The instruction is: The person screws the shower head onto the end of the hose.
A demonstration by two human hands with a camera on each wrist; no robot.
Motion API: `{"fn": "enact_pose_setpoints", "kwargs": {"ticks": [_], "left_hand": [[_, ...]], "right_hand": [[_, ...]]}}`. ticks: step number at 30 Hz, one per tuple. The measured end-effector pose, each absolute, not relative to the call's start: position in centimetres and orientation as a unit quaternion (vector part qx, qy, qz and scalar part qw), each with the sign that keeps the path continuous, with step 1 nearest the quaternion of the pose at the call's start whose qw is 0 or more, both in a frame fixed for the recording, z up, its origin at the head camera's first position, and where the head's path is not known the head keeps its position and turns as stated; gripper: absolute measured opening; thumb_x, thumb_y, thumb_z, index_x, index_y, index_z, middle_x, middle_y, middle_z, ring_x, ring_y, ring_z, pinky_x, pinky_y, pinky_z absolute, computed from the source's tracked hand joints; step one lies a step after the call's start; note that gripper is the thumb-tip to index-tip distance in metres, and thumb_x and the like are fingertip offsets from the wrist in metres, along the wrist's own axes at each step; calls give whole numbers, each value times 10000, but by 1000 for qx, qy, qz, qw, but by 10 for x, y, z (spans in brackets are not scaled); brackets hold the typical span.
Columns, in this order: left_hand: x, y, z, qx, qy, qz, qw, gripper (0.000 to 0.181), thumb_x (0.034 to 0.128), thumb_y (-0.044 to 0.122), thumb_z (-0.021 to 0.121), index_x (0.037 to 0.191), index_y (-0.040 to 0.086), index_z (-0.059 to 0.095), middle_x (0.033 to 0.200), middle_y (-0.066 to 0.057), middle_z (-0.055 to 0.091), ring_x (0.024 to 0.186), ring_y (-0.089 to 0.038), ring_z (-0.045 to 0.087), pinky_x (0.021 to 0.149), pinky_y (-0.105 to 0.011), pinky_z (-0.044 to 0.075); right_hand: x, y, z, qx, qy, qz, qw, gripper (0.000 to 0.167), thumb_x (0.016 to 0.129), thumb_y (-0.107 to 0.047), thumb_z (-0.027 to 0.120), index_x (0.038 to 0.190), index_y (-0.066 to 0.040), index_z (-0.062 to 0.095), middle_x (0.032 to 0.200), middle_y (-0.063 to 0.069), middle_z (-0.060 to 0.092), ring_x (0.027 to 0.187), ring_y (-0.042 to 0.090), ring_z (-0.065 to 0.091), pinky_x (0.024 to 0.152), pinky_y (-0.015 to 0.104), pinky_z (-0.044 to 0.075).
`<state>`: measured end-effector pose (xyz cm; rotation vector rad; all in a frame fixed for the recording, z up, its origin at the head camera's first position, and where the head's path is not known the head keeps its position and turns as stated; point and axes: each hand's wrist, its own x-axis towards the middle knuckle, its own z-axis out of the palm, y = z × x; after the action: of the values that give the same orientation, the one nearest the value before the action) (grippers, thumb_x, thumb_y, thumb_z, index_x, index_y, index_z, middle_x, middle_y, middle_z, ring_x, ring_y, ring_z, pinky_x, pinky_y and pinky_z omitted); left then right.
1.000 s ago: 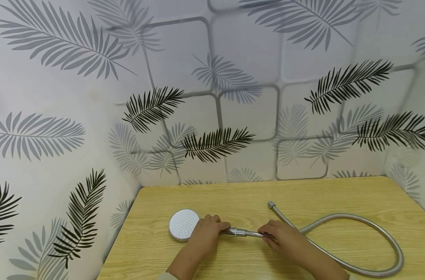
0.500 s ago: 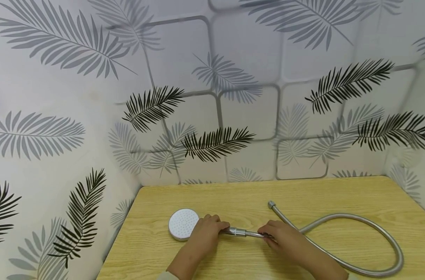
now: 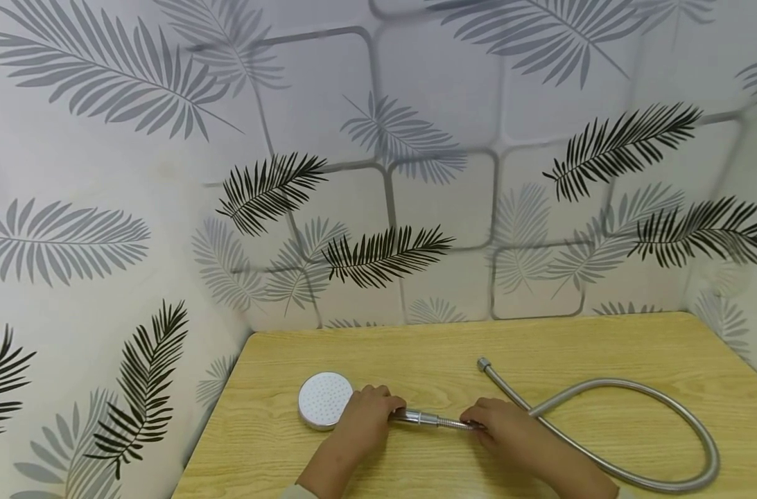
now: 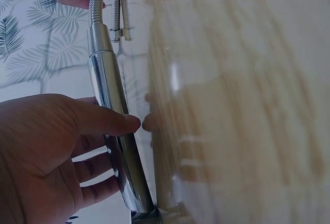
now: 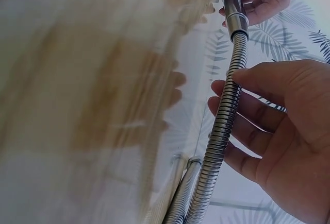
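Observation:
A hand shower with a round white spray face point(image 3: 325, 398) lies toward the left of the wooden table, face up. My left hand point(image 3: 364, 419) grips its chrome handle point(image 4: 111, 82), thumb across the front and fingers behind. From the handle's end runs a ribbed metal shower hose point(image 3: 603, 382). Just past the joint, my right hand point(image 3: 509, 430) pinches this hose between thumb and fingers, as the right wrist view shows. Whether the joint is screwed tight cannot be seen. The hose's other end, a metal nut point(image 3: 483, 364), lies behind the right hand.
The wood-grain table point(image 3: 416, 353) meets a wall point(image 3: 441, 201) with leaf patterns at its back edge. To the right, the hose lies in a wide loop and crosses itself near the right hand.
My right hand has shifted slightly, and its thumb is now tucked lower out of sight in the head view. The shower head has edged a little to the left.

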<state>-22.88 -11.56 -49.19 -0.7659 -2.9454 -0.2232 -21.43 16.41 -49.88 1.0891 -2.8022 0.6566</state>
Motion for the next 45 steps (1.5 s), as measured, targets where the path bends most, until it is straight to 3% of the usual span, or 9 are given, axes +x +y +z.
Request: {"fn": "enact_pose_setpoints", "kwargs": {"ticks": [14,24,31,39,45], "left_hand": [[-226,-116,-492,-253,-963,-78,39,305,843,-27,705,991,236,749,903,76,643,820,-132,559,790,-352,505],[-227,-117,-497,-253,-963,-88,43,342,824,-36,685,1047,214,752,918,62,651,837,-133,580,805,-352,522],[-227,-118,-498,-239,-966,-95,29,359,834,5,692,1116,223,740,970,58,656,903,-161,605,891,-449,512],[-226,-119,-494,-233,-967,-104,16,381,836,67,747,1183,221,723,1042,45,660,951,-176,605,872,-448,517],[-226,-118,-491,-234,-964,-122,21,316,905,203,752,1218,210,717,1089,32,666,984,-172,613,890,-427,527]], "right_hand": [[-212,166,-499,367,-907,207,14,210,866,-62,763,1071,-101,786,900,-45,699,796,50,619,675,193,523],[-215,169,-503,362,-910,201,3,260,827,-61,800,1081,-111,781,916,-54,692,818,65,623,701,215,532],[-214,169,-501,364,-911,194,4,270,836,-84,804,1104,-85,767,931,-33,689,822,73,617,696,222,526],[-212,169,-499,345,-913,217,0,221,892,-112,755,1111,-81,755,966,-32,687,845,82,631,701,212,538],[-209,170,-493,327,-918,225,-6,209,942,-177,709,1126,-83,741,1018,-21,684,902,151,675,748,252,573]]}}
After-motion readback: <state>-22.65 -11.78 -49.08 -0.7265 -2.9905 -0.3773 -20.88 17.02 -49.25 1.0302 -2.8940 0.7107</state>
